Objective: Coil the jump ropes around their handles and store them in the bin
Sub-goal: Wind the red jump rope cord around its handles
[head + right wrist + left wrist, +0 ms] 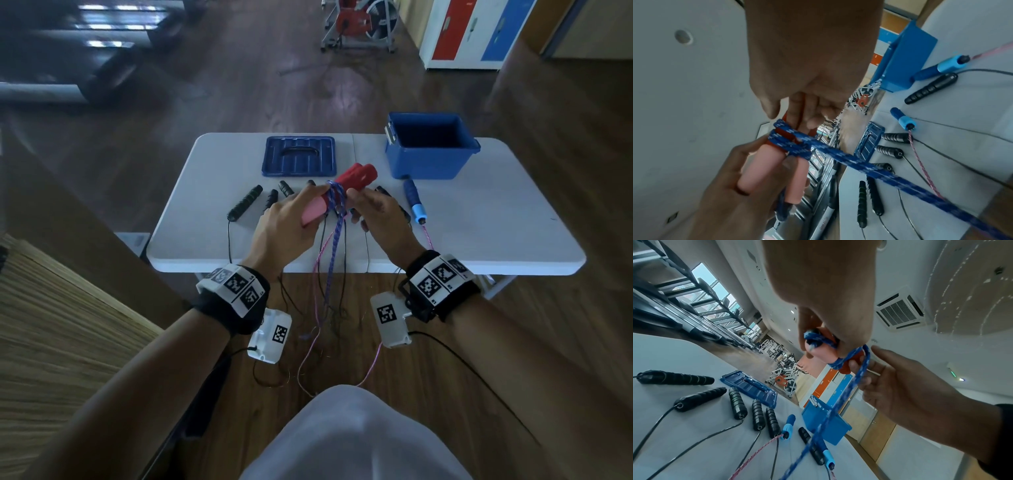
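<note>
A pair of red-and-pink jump rope handles (356, 178) is held together above the white table (479, 222). Their blue speckled rope (334, 197) is wound a few turns around the middle, and the rest hangs over the table's front edge to the floor. My left hand (287, 219) grips the pink ends (764, 165). My right hand (376, 212) curls its fingers on the red ends just past the coil (789, 142). The loose rope (838, 402) runs down across my right fingers (861, 376) and looks blurred. The open blue bin (424, 164) stands at the back right.
The bin's blue lid (298, 156) lies flat at the back middle. Several black-handled ropes (245, 204) lie in a row under my hands, cords trailing off the front edge. A blue-handled rope (415, 202) with a pink cord (428, 236) lies beside the bin.
</note>
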